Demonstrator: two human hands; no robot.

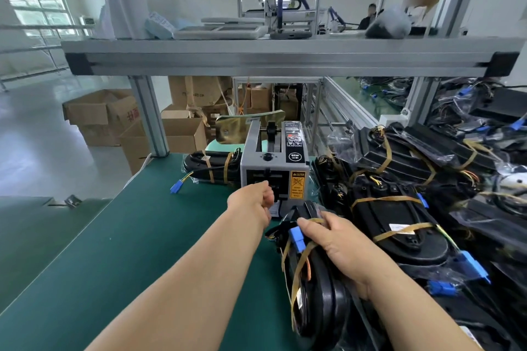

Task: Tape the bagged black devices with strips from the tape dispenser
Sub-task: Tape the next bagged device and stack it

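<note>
The left hand (253, 202) curled at the mouth of the tape dispenser (273, 168), strip unseen, grip uncertain; the right hand (339, 242) clamped the bagged black device (313, 302) on edge just beside it; a crooked pull could have folded the strip.

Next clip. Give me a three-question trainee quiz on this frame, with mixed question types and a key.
1. True or false: the right hand grips a bagged black device.
2. Where is the left hand? A) hanging idle at the person's side B) at the front outlet of the tape dispenser C) gripping the bagged black device
3. Fill in: the connector beside the right thumb is ____ in colour.
Key: 1 true; 2 B; 3 blue.
</note>
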